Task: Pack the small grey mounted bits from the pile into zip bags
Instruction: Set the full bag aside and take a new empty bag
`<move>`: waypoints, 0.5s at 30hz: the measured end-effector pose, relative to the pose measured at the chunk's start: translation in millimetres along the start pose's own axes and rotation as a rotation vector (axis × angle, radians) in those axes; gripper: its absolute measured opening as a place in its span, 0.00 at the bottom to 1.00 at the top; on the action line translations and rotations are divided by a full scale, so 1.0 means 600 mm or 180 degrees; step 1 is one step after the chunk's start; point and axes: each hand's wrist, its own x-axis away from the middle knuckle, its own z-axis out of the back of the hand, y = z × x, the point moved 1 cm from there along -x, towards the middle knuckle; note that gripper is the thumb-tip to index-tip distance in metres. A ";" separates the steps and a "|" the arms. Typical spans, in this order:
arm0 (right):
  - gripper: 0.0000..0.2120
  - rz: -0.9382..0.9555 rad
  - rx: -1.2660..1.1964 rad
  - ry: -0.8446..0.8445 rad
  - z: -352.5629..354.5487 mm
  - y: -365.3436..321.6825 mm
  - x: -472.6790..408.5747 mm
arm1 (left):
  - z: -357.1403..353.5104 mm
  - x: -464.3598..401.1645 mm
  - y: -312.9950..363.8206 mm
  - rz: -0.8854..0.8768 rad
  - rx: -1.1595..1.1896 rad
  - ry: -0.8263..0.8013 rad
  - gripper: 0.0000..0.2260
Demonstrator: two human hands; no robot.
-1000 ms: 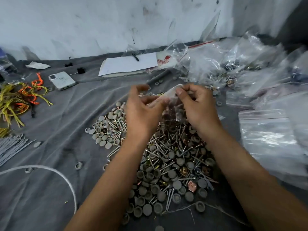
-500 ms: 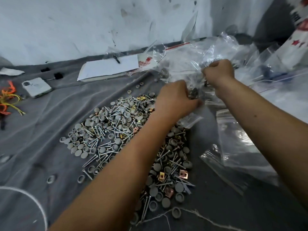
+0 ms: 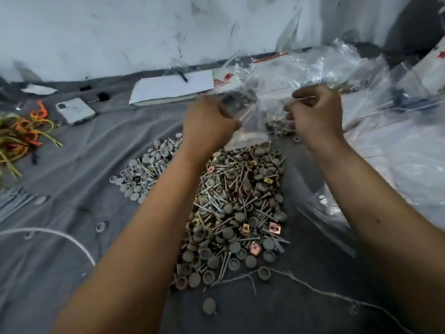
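Note:
A pile of small grey mounted bits [image 3: 237, 203], mixed with metal pins and copper clips, lies on the grey cloth [image 3: 72, 184] between my forearms. A lighter grey heap of bits [image 3: 144, 169] lies to its left. Beyond the pile, my left hand [image 3: 209, 121] grips a small clear zip bag [image 3: 243, 112] held above the cloth. My right hand [image 3: 315, 112] has its fingers curled into clear plastic beside a filled bag of bits [image 3: 279, 122]; what exactly it pinches is blurred.
A heap of clear plastic bags [image 3: 397, 131] fills the right side. At the back lie a notepad [image 3: 171, 89] with a pen and a white phone [image 3: 75, 110]. Coloured ties [image 3: 21, 133], metal rods [image 3: 12, 203] and a white cord [image 3: 48, 233] lie at left.
Both hands left the spot above the pile and reached right into the bag heap. Now they are back beyond the pile, farther apart, the left hand gripping a clear bag.

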 end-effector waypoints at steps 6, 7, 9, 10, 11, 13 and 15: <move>0.03 0.0498 -0.0189 -0.1329 -0.079 -0.062 0.127 | 0.187 0.053 -0.105 0.0438 0.0016 0.1108 0.13; 0.03 0.0497 -0.0291 -0.1599 -0.095 -0.071 0.147 | 0.226 0.060 -0.124 0.0481 -0.0155 0.1373 0.13; 0.04 0.0402 -0.0504 -0.1993 -0.123 -0.084 0.181 | 0.297 0.072 -0.155 0.0764 -0.0432 0.1694 0.14; 0.05 0.0362 -0.0589 -0.2105 -0.135 -0.088 0.194 | 0.324 0.080 -0.165 0.0935 -0.0410 0.1688 0.13; 0.06 0.0324 -0.0668 -0.2187 -0.143 -0.089 0.203 | 0.337 0.087 -0.168 0.1024 -0.0360 0.1670 0.13; 0.08 0.0208 -0.0831 -0.2371 -0.157 -0.087 0.219 | 0.332 0.102 -0.158 0.0723 -0.0396 0.1846 0.12; 0.11 0.0055 -0.0962 -0.2570 -0.163 -0.080 0.227 | 0.274 0.113 -0.130 0.0328 -0.0542 0.1826 0.14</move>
